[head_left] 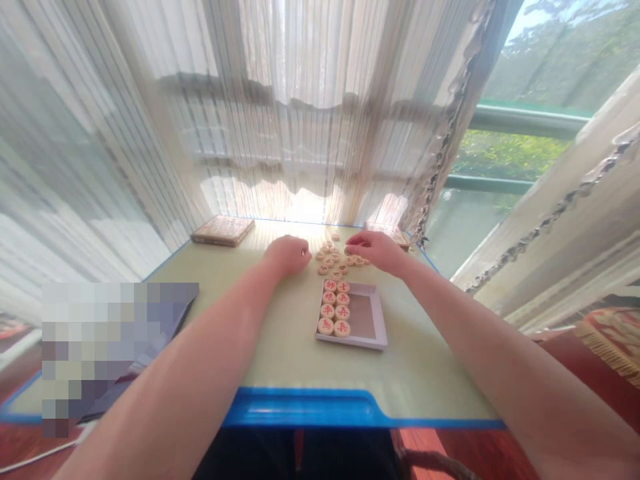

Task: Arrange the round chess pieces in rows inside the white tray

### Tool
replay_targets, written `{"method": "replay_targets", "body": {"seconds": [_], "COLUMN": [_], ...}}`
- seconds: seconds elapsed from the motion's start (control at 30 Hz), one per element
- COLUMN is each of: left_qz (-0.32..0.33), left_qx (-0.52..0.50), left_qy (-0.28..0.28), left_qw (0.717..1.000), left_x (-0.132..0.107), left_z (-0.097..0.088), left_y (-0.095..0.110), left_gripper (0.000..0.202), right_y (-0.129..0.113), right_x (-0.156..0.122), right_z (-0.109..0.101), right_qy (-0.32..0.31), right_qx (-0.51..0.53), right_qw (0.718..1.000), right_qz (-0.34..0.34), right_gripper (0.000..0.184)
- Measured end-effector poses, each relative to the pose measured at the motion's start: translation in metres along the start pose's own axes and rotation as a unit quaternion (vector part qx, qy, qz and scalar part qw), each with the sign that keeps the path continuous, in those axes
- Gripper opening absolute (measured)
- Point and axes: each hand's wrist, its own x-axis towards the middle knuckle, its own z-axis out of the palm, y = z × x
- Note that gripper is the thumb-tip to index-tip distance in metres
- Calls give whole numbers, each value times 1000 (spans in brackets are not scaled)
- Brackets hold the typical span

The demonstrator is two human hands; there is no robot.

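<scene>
Loose round Chinese chess pieces (329, 261) lie in a cluster on the table, some marked in dark characters. My left hand (289, 255) is curled closed at the left of this cluster; whatever its fingers hold, if anything, is hidden. On the right side, my right hand (377, 252) has its thumb and fingertips pinched at a piece (348, 251). Nearer to me is a shallow white box (379, 319), with several red-marked pieces (342, 312) laid face up in two columns along its left side. The right part of the box shows its bare grey bottom.
The pale table (285, 353) has a blue edge with a blue tray (305, 407) at the front. Flat boxes stand at the back left (223, 230) and back right (387, 233), before a curtain (300, 133). A blurred-out laptop-like object (120, 347) is at left.
</scene>
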Motion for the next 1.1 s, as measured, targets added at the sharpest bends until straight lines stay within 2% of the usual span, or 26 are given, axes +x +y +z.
{"method": "replay_targets", "body": {"seconds": [0.07, 0.13, 0.2, 0.27, 0.33, 0.47, 0.57, 0.67, 0.83, 0.97, 1.1], "left_qz": [0, 0, 2, 2, -2, -10, -17, -33, -59, -47, -42], "left_qx": [1, -1, -4, -9, -13, -13, -9, -8, -12, -15, -12], "left_qy": [0, 3, 7, 6, 4, 16, 16, 11, 0, -6, -8], "left_qw": [1000, 1000, 1000, 1000, 1000, 1000, 1000, 999, 998, 999, 999], "left_x": [0, 0, 0, 0, 0, 0, 1, 1, 1, 1, 1], "left_z": [1, 2, 2, 3, 4, 4, 3, 2, 4, 4, 5], "left_y": [0, 1, 1, 0, -1, -1, -3, -6, -11, -9, -6], "left_gripper": [31, 32, 32, 32, 32, 32, 32, 32, 33, 33, 33], "right_y": [-17, -27, -29, -25, -19, -17, -24, -27, -16, -17, -23], "right_x": [-16, -32, -45, -56, -66, -80, -85, -84, -82, -85, -86], "right_z": [-11, -21, -27, -28, -26, -14, -6, -3, -13, -15, -9], "right_qy": [-8, 23, 20, -16, -63, -137, -169, -170, -132, -115, -101], "right_qx": [-40, -42, -9, 43, 46, -127, -198, -223, -226, -275, -297], "right_qw": [999, 998, 998, 998, 996, 981, 961, 953, 952, 944, 942], "right_qz": [-12, -42, -51, -49, -43, -59, -90, -112, -158, -144, -118], "right_gripper": [18, 18, 19, 22, 23, 15, 17, 21, 17, 19, 23]}}
